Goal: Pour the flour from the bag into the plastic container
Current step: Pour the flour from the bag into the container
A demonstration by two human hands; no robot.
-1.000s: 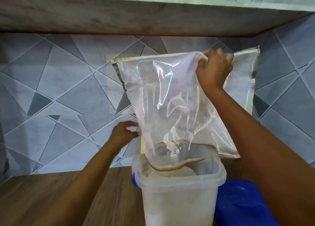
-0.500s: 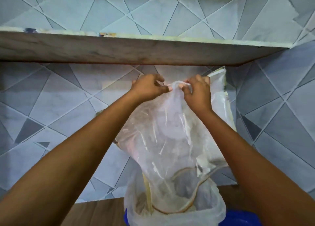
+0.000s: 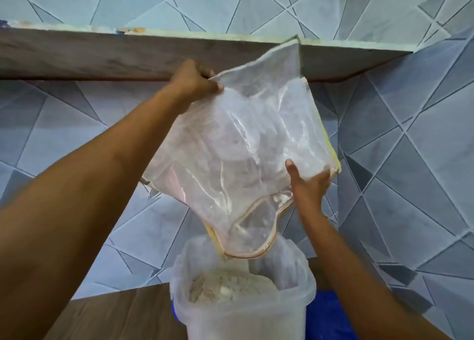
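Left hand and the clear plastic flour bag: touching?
Touching. The head view shows the left hand pinching the upper corner of the clear plastic flour bag between fingers and thumb, with no gap.

place: you are in what looks like a home kitchen | ahead: grey-blue tiles [image 3: 410, 160] cut into triangles run right across in front of you | above: a thick slab shelf [image 3: 77, 54] juts from the tiles | below: wood-grain bench [image 3: 115, 319] low in your view | food: plastic tub [image 3: 246, 324] heaped with flour [image 3: 225, 285]
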